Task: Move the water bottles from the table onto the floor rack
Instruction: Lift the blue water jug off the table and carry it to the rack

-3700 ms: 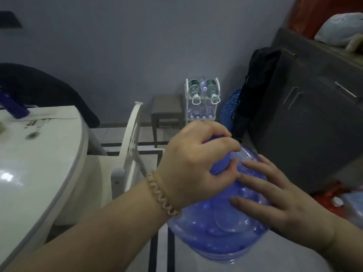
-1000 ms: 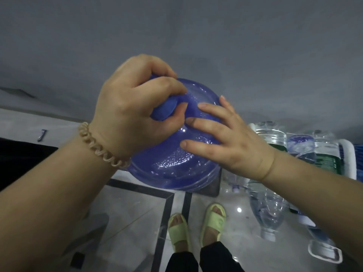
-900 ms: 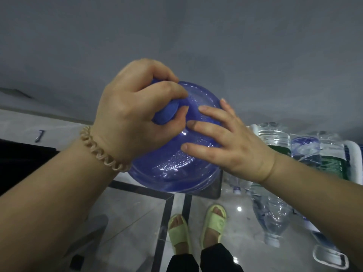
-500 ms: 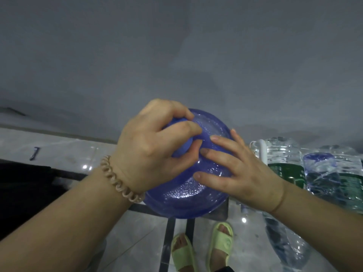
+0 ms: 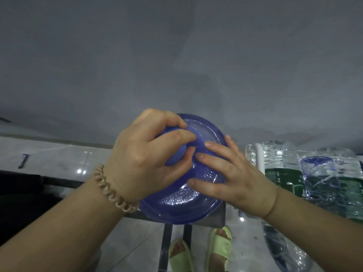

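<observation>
A large blue water bottle (image 5: 182,205) stands upright below me on a small grey stool (image 5: 216,218), seen from above. My left hand (image 5: 145,158) grips its blue cap and neck, fingers curled round it. Straight fingers of my right hand (image 5: 231,177) press flat on the bottle's shoulder. Just to the right stands the white floor rack (image 5: 258,160) holding clear water bottles (image 5: 282,169) with green labels, and another clear bottle (image 5: 322,177) lies beside them.
A grey wall (image 5: 176,65) rises close ahead. Glossy pale floor tiles with dark stripes lie below, where my feet in green sandals (image 5: 200,250) stand. A small dark object (image 5: 23,160) lies on the floor at far left. A dark shape fills the lower left.
The view has shifted, so the blue bottle and both hands sit lower and further right in frame. The grip on the cap and the flat right hand are unchanged.
</observation>
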Demonstrator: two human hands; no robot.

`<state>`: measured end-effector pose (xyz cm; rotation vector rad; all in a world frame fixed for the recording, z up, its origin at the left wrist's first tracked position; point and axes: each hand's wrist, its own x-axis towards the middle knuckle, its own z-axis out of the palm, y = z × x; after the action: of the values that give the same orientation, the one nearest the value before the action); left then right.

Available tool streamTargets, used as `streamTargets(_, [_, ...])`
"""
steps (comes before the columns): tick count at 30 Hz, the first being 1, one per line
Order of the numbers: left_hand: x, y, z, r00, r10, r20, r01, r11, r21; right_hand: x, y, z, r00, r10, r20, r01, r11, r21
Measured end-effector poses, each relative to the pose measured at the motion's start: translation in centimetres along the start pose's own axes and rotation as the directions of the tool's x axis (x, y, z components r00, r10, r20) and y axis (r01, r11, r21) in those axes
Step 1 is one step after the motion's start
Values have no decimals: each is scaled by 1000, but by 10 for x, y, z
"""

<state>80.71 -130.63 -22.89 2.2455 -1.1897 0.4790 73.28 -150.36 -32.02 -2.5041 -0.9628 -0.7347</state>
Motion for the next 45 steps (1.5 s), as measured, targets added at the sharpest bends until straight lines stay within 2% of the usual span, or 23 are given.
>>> streamTargets(13, [-12, -2, 24, 998, -20, 59, 22, 999, -46, -26, 7, 18, 998, 5, 67, -6, 1000, 17])
streamTargets(30, [-18, 15, 43, 998, 3, 62, -1, 1000, -31, -56, 7, 21, 998, 31, 61, -31, 1000, -7])
streamTargets(38, [-22, 39, 63, 997, -58, -57, 59, 998, 18, -82, 2, 22, 990, 112, 85, -110, 993, -36])
streamTargets(45, [-25, 46, 66, 998, -42, -56, 47, 995, 85, -91, -3, 17, 981, 152, 118, -142, 985, -93])
